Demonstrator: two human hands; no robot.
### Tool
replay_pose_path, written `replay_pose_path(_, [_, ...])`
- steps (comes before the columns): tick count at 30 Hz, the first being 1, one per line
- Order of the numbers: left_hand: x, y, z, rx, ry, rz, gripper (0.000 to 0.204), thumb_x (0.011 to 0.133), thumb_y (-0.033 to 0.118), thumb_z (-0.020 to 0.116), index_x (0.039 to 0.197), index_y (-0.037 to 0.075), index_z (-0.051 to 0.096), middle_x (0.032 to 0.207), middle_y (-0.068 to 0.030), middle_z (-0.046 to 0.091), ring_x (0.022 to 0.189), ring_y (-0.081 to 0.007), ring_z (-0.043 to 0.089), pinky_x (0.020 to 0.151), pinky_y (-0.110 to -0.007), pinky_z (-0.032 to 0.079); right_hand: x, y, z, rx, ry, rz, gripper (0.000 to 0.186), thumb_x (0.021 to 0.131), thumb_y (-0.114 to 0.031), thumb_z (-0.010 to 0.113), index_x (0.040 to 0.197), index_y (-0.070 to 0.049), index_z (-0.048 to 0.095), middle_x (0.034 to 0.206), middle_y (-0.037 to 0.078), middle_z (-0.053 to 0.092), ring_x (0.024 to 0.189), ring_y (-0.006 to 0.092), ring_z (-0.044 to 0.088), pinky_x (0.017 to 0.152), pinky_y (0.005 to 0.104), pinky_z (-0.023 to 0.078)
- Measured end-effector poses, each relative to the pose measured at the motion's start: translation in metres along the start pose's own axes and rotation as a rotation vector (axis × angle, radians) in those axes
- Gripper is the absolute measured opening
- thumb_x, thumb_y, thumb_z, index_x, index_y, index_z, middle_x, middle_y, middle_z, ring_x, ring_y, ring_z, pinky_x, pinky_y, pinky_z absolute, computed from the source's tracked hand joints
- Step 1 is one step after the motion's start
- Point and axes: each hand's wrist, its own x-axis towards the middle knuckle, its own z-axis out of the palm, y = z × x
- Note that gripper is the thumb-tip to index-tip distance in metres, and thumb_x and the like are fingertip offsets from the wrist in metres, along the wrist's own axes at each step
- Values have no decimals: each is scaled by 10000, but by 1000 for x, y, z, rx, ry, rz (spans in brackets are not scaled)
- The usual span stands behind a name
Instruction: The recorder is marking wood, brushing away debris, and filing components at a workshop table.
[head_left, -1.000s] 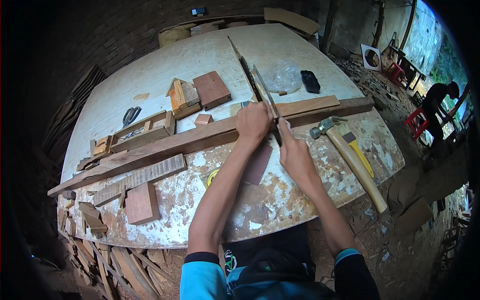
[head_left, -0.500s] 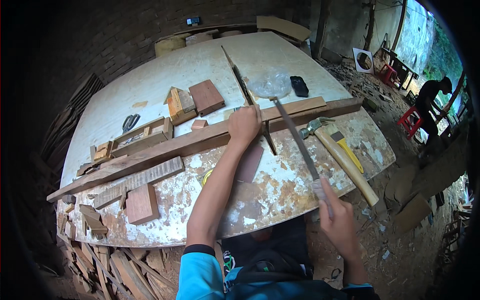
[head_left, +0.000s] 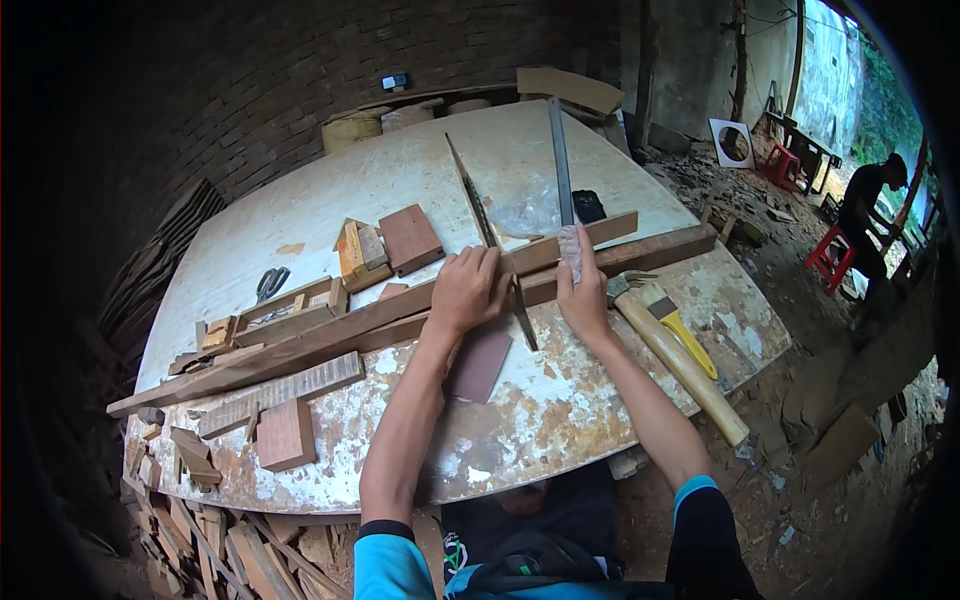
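Observation:
My left hand (head_left: 466,288) is closed over a long wooden strip (head_left: 300,338) that lies slantwise across the worktable (head_left: 420,490). Just right of its knuckles, a dark slot (head_left: 468,185) with a narrow toothed edge in it runs through the tabletop and passes under the strip. My right hand (head_left: 585,305) grips a long flat metal file (head_left: 560,160) by its pale, wrapped-looking handle (head_left: 570,248). The file points away from me, its handle over the strip's right part. A second wooden bar (head_left: 665,250) lies alongside the strip. Beneath my left wrist is a flat reddish piece (head_left: 482,368).
On the right lie a hammer (head_left: 690,375) and a yellow-handled brush (head_left: 685,335). Wood blocks (head_left: 410,240), scissors (head_left: 270,284), a plastic bag (head_left: 525,210) and a black object (head_left: 589,206) sit around. Another person (head_left: 870,215) works at far right near a red stool (head_left: 832,255).
My right hand has moved forward and left, bringing the file from a leftward slant to nearly straight ahead. My left hand stays on the strip, slightly shifted. The view has tilted a little.

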Motion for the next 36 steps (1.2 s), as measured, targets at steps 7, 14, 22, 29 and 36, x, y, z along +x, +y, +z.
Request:
replay_pose_path(7, [2,2,-12,-64,-70,92,206,707,117,688,886,65,600,776,-82,550,716,-253,574,621,-364,450,3,-9,-8,-30,43,-156,508,870,-9,488,1362,-40,364,1131,243,590,1045,396,579,845,431,479])
replay_pose_path(14, [3,1,-11,-53,-166,-27,237,682,225,729,831,80,617,757,-71,540,717,-261,570,638,-363,464,3,4,-4,-91,-187,-119,497,887,-33,477,1369,-94,375,1135,239,578,1027,366,581,870,403,452])
replay_pose_path(22, [9,1,-8,-17,-620,-306,661,614,534,759,924,-17,566,760,-189,630,736,-376,629,661,-439,496,-6,-4,2,-6,-214,69,528,876,-34,434,1388,-40,303,1079,288,590,984,439,585,825,432,461])
replay_pose_path(29, [6,-6,-1,-43,-592,-314,562,610,473,766,849,-7,595,725,-197,633,711,-366,633,643,-442,503,-36,-28,23,-43,-404,-5,572,861,-19,399,1405,10,224,1113,376,517,986,503,540,840,484,445])
replay_pose_path(36, [7,-2,1,-39,-558,-317,456,601,386,747,858,30,625,768,-170,664,751,-325,659,658,-428,528,-40,-34,21,-167,-470,50,597,861,-28,410,1419,-2,199,1107,358,511,975,490,541,819,511,437])
